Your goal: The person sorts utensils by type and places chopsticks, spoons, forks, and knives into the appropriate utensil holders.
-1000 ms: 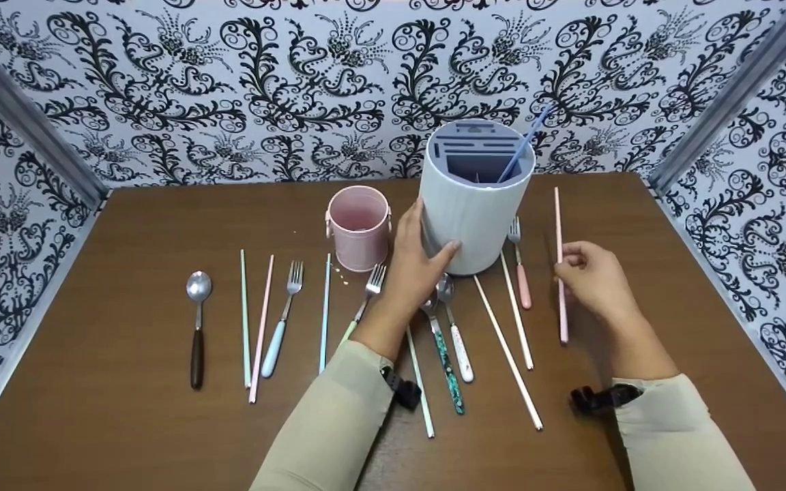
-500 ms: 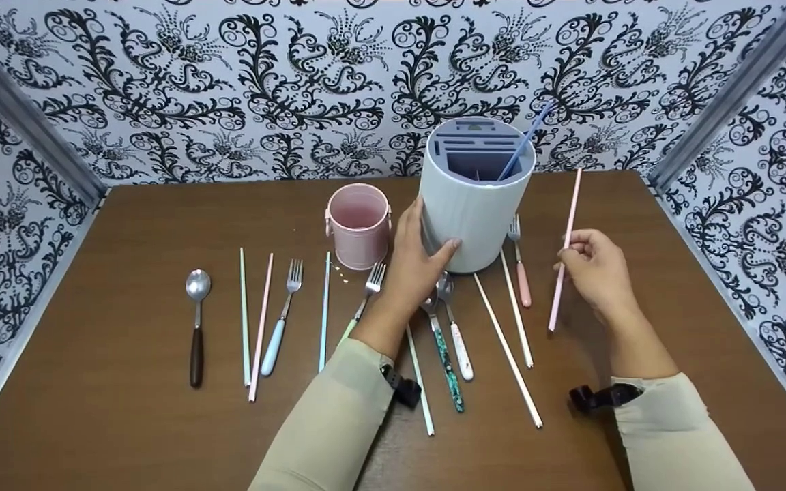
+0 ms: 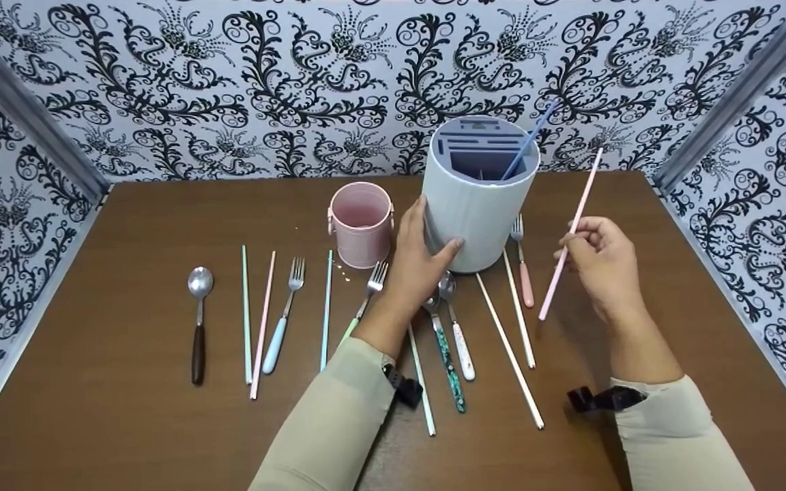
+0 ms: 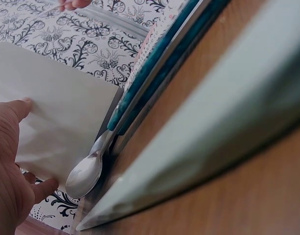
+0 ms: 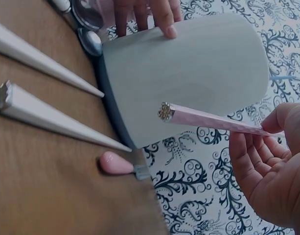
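In the head view my right hand [image 3: 604, 269] pinches a pink chopstick [image 3: 589, 183] near its middle, tilted and raised off the table. The right wrist view shows the chopstick's ornate metal end [image 5: 164, 112] pointing away from the thumb. My left hand [image 3: 417, 267] grips the lower left side of a white cylindrical utensil holder [image 3: 476, 225], thumb in front. The holder stands upright, with slots and a wide opening in its grey-blue top. A blue chopstick [image 3: 537, 133] leans out of that opening. Close by the holder's base lies a pink-handled fork [image 3: 525, 283].
A pink bucket [image 3: 364, 242] stands left of the holder. Two pale chopsticks [image 3: 512, 354] lie in front of the holder, beside two spoons [image 3: 462, 351]. Further left are a blue-handled fork [image 3: 277, 341], more chopsticks [image 3: 246, 314] and a dark-handled spoon [image 3: 198, 341]. Patterned walls enclose the table.
My right hand has lifted the pink chopstick from the table, moving slightly up and right, and its top now tilts to the right. The left hand stays on the holder.
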Tool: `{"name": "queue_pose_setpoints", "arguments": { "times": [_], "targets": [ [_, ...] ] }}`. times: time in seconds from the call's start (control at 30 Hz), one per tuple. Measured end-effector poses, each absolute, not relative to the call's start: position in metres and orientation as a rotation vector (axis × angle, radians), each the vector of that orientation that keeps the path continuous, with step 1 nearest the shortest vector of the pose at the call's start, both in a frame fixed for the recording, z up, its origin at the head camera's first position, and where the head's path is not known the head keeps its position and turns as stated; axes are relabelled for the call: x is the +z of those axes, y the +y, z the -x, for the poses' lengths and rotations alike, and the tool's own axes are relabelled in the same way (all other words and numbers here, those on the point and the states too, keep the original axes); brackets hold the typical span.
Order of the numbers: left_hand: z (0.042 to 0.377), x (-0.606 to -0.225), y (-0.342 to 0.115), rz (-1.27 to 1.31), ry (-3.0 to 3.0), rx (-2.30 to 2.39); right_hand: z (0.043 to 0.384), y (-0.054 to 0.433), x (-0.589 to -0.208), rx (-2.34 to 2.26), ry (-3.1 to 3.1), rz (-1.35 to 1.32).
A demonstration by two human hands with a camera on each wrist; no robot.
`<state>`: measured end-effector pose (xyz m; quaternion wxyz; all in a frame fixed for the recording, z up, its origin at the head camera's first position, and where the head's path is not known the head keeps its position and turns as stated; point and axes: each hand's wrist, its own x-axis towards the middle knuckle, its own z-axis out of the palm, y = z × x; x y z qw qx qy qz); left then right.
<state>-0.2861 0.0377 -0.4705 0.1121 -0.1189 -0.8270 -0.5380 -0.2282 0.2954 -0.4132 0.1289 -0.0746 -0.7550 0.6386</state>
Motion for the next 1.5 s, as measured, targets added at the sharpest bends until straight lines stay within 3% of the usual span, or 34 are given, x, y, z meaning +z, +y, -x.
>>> {"name": "queue_pose_setpoints", "arguments": {
  "times": [1.5],
  "targets": [
    [0.286,-0.47,0.038,0.352,-2.421,-1.568,0.263,0.264,-0.3,2.134,-1.659,-0.109]
  ]
}}
